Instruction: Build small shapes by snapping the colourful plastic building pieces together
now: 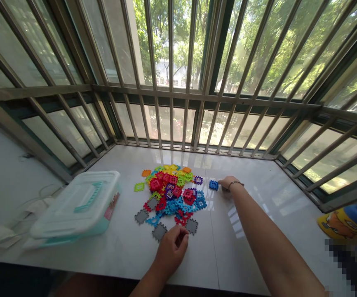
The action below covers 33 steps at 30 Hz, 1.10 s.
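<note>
A heap of colourful interlocking plastic tiles (pixel 172 189) lies on the white marble sill (pixel 246 247). My left hand (pixel 170 247) rests at the heap's near edge, fingers curled beside a grey tile (pixel 192 226) and another grey tile (pixel 159 232); I cannot make out whether it grips anything. My right hand (pixel 228 182) is stretched out to the right of the heap, fingers bent down beside a lone blue tile (pixel 213 185), touching or nearly touching it.
A pale plastic box with a teal handle (pixel 79 206) stands to the left of the heap. White cables and papers (pixel 2 235) lie at the far left. Metal window bars (pixel 172 103) fence the sill's back and sides. A yellow and blue object (pixel 348 220) sits at the right.
</note>
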{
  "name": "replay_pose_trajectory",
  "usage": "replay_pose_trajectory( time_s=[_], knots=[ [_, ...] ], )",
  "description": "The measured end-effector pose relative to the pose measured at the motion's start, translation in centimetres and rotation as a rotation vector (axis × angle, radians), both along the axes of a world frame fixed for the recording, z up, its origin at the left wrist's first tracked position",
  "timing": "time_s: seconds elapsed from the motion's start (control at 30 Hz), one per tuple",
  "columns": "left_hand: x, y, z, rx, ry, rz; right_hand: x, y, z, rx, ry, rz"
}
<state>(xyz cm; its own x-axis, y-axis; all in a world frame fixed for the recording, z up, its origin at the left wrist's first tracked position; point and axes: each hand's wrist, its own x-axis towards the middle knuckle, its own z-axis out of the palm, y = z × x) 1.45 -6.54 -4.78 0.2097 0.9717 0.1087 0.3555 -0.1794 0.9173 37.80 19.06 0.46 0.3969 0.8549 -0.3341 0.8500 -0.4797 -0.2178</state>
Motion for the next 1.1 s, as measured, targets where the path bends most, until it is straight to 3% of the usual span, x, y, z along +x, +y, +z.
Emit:
replay_pose_trajectory(
  time_s=[0.33, 0.73, 1.1],
  knots=[
    [0.0, -0.1, -0.1, -0.022, 0.004, -0.013, -1.4, 0.6, 0.4, -0.059, -0.05, 0.018],
    [0.1, -0.1, -0.1, -0.024, 0.021, -0.01, -2.4, -0.2, 1.0, 0.032, -0.089, -0.036],
    [0.0, -0.1, -0.4, -0.023, 0.02, -0.009, -2.3, -1.4, 1.5, 0.02, -0.124, -0.104]
  ],
)
